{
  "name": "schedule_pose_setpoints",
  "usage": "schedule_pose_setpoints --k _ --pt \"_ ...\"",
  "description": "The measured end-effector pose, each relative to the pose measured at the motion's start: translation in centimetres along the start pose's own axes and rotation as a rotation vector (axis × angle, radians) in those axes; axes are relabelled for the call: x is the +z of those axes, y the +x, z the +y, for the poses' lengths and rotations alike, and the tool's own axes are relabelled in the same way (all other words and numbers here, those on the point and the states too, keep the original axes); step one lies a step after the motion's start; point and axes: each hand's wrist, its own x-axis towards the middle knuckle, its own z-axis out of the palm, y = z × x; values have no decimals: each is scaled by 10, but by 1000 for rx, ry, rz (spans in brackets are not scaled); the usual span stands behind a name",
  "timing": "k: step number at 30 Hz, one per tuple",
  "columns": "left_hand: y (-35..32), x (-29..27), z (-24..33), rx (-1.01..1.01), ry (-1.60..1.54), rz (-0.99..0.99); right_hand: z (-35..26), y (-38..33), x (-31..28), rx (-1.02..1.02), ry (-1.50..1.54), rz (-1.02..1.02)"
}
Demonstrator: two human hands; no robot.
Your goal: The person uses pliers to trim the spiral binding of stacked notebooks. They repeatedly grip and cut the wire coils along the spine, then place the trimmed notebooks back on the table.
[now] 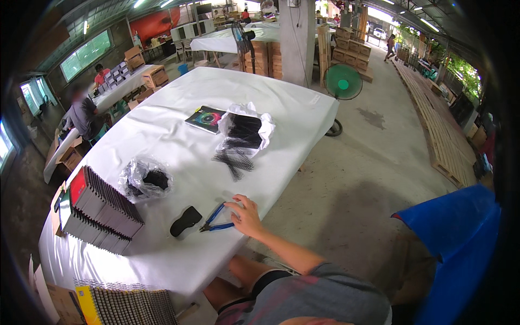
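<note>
On the white-covered table, my right hand (247, 215) is at the blue-handled pliers (219, 225). Its fingers are apart, with fingertips by one handle end and the thumb by the other. The pliers lie with their handles spread and jaws toward the left. Beside the jaws is a flat black object (186, 221), rounded at both ends; its kind is unclear. Farther left stand stacked spiral-bound notebooks (105, 208) with grey page edges, a red cover on top. A clear plastic bag (145, 177) holds something black. My left hand is out of the picture.
Black binding coils (245, 130) spill from a white bag (266, 130) beside a colourful-covered book (206, 118). More coil-bound books (130, 306) sit at the near edge. Beyond the table are a green fan (343, 84), a pillar (297, 49) and a seated person (85, 116).
</note>
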Motion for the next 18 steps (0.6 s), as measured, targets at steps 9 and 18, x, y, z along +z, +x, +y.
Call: schedule_pose_setpoints --k 9,18 --pt "-26 -26 -57 -103 125 -34 -1 -5 -2 -22 25 49" --pt "-33 -35 -83 -213 238 -145 -16 51 -196 -515 -132 32"
